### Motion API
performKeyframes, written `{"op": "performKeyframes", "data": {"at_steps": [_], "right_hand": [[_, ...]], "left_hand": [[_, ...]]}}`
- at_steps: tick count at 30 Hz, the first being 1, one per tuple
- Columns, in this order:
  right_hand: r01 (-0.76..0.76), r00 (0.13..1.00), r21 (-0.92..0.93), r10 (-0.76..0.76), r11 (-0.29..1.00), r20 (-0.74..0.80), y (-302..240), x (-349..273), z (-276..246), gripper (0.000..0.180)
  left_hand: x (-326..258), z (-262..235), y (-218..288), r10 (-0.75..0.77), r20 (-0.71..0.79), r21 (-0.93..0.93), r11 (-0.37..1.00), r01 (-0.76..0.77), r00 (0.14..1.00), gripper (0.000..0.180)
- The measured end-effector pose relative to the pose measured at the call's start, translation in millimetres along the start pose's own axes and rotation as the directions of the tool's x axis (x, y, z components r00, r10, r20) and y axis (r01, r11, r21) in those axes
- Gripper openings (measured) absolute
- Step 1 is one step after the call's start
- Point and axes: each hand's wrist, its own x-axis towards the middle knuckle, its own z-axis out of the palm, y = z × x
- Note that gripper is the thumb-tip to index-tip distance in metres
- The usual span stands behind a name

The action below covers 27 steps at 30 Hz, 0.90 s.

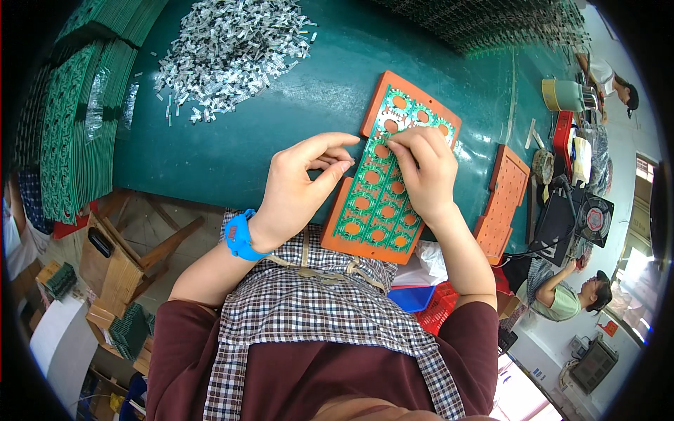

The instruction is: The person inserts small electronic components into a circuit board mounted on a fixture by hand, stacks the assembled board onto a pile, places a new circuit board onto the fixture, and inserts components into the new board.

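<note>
**Green circuit panel [380, 194] lies on orange fixture [359, 248]**

The panel looks light, stiff and somewhat fragile, best held by its edges. Over the fixture, the right hand [430, 168] covers part of it, thumb and forefinger close; whether they pinch anything, I cannot tell. Left of the fixture, the left hand [298, 172] curls loosely, fingertips parted. Farther left sits a clear-piece pile [232, 56]; right, a second fixture [507, 189].

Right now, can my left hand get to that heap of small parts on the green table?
Probably yes: only green tabletop shows between the left hand and the heap of small parts, though it lies farther forward, so the arm would likely need stretching.
</note>
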Motion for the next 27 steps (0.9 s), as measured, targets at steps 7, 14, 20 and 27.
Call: {"op": "performKeyframes", "data": {"at_steps": [7,14,20,27], "right_hand": [[0.265,0.960,-0.369,-0.278,0.891,0.021,-15.8,-3.3,-8.3,0.026],[0.046,0.995,0.244,-0.065,0.969,0.072,-31.9,-16.4,-15.0,0.021],[-0.017,0.982,0.315,-0.043,0.949,0.182,-19.3,-12.8,-16.8,0.012],[-0.049,0.981,0.100,0.029,0.994,0.192,-17.9,-9.1,-13.5,0.010]], "left_hand": [[-1.8,0.6,4.9,-0.052,0.061,-0.073,0.996,0.056,0.997,0.038],[-1.6,3.9,7.9,-0.038,0.276,-0.162,0.983,0.086,0.960,0.047],[11.7,-16.4,22.8,-0.083,0.200,0.226,0.973,0.037,0.976,0.048],[44.3,-66.1,6.6,0.376,-0.087,0.920,0.385,-0.070,0.922,0.018]]}}
